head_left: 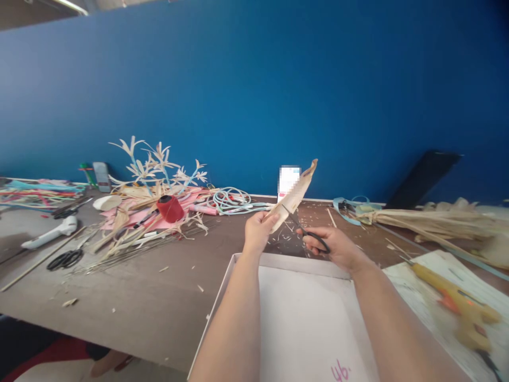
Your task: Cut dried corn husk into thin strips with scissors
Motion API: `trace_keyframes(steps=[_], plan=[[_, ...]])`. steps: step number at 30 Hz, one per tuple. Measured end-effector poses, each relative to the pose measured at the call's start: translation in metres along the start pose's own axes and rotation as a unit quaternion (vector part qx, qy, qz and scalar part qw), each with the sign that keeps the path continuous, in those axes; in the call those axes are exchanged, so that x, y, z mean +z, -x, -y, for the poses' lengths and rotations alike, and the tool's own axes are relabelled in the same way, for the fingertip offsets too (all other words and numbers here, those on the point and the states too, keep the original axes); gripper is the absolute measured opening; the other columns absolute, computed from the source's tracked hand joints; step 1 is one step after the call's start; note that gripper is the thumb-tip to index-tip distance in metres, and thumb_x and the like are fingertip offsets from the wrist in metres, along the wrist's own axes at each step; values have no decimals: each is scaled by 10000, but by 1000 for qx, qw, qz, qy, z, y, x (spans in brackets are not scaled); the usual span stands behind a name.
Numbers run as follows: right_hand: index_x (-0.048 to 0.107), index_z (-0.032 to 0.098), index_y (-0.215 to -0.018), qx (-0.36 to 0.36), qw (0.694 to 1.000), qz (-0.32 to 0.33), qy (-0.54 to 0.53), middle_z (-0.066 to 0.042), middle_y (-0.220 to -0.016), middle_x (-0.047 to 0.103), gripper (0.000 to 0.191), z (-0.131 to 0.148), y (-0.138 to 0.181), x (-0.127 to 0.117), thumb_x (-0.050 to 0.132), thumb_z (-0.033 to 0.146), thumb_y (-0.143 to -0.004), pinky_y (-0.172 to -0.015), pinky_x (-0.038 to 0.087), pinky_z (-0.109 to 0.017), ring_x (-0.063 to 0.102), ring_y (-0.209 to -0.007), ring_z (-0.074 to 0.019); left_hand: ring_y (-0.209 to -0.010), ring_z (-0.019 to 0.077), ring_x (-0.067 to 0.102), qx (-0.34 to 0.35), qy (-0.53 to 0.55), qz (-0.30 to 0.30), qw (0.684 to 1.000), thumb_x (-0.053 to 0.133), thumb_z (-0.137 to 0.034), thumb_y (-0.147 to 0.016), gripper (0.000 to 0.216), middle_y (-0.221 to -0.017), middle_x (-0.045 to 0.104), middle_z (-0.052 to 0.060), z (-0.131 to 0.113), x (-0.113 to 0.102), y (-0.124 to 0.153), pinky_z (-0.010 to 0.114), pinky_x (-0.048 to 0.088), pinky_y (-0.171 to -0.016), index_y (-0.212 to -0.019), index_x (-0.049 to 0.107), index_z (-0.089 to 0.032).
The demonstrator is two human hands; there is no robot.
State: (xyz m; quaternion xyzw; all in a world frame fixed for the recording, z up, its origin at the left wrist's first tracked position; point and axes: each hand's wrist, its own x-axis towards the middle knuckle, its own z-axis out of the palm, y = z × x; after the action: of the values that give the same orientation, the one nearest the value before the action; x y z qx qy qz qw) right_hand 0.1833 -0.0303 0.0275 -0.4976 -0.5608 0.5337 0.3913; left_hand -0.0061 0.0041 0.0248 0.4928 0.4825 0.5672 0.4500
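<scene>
Cream, papery husk (303,192) is noted in the head view, raised over the brown tabletop (159,297) beyond the far wall of a shallow white box (304,267). Left hand (256,232): thumb and fingers closed, pinching the husk's lower end. Right hand (328,245): fingers curled round the handles of dark scissors (305,232), whose blades reach the husk; how far the blades stand apart cannot be told. Behind the husk, partly covered, is a lit screen (287,180). At right, a yellow glue gun (463,303) lies on white paper (431,260). At left, a red spool (170,208) rests near pale flower shapes (143,170); second scissors (66,259) lie farther left.
</scene>
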Motion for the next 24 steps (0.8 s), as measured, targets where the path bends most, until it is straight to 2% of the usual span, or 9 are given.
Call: trace_keyframes(steps=[6,10,17,24], plan=[[658,104,-998,0,1000,2,-28,-9,-591,548,511,1,1,0,703,408,-589,-502,366,-241,456,-524,-95,-489,70,394,-6,3,12,1000,658,-420,-603,314,-524,496,-35,-2,-1,0,188,279,-473,-699,622,-124],[652,112,-1007,-2,999,4,-35,-4,-606,547,484,2,2,-1,701,375,-603,-498,356,-231,441,-519,-82,-498,70,402,-4,7,17,1000,666,-429,-599,331,-547,508,-28,-1,-1,0,186,288,-474,-720,627,-123],[650,118,-1014,-11,999,-32,-16,-8,-617,548,460,4,3,-3,690,387,-643,-492,344,-230,439,-511,-79,-439,39,324,-58,84,91,991,690,-416,-591,343,-559,472,-28,8,-5,-1,171,218,-394,-759,614,-127],[662,128,-996,0,999,-40,-23,-3,-621,550,451,4,3,-1,707,376,-623,-501,354,-228,436,-515,-73,-432,46,363,-99,84,138,982,700,-315,-579,266,-538,465,-21,11,-8,-2,167,257,-376,-735,594,-126]])
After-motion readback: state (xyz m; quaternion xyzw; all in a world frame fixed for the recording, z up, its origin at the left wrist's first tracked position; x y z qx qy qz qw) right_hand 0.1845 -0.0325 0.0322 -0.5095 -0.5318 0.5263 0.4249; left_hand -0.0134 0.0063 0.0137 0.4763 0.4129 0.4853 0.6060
